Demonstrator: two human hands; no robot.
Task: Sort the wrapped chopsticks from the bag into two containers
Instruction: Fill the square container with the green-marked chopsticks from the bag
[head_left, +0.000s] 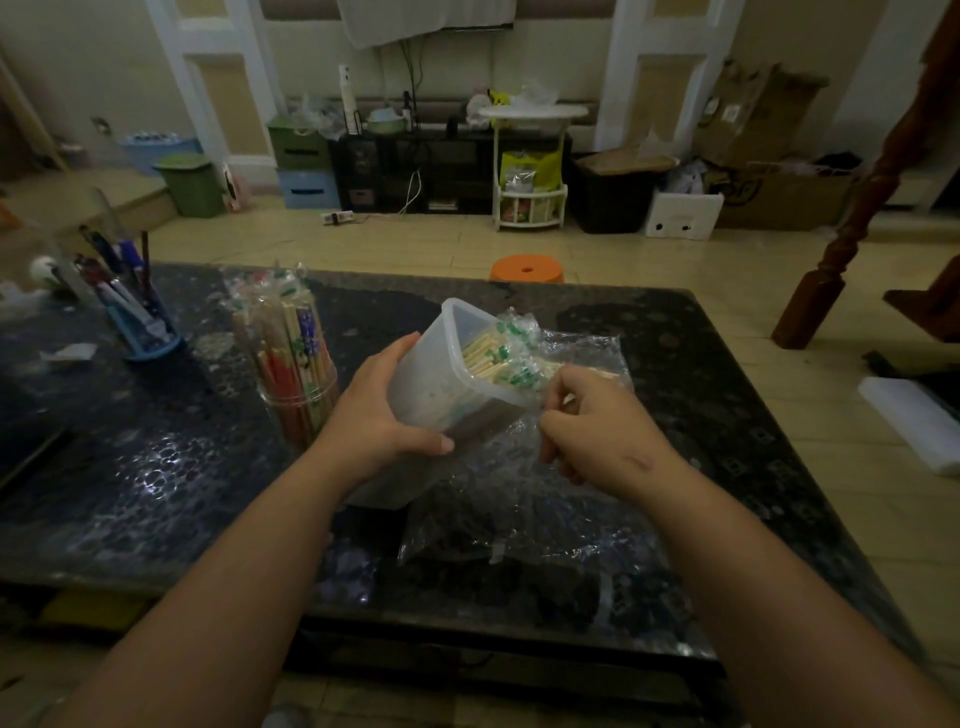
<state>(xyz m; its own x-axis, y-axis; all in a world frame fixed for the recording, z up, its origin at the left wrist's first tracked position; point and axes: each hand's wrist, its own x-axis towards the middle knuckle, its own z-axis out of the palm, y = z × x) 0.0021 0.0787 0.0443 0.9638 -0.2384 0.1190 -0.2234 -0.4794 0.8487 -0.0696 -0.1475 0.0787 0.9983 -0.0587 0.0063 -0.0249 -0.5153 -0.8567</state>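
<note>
the left hand (387, 410) grips a translucent square container (441, 374) tipped over the clear bag (545, 493) on the dark table (156, 467), its long axis slanting up and right, mouth facing away. wrapped chopsticks (493, 358) lie lengthwise inside (green-printed ends poking out), and the right hand (597, 421) pinches some at the rim, fingers curled together.

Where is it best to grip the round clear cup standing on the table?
Wrap the round clear cup low on its wall, from the side: it stands upright and tall chopsticks fill its open top, blocking a grip from above.
</note>
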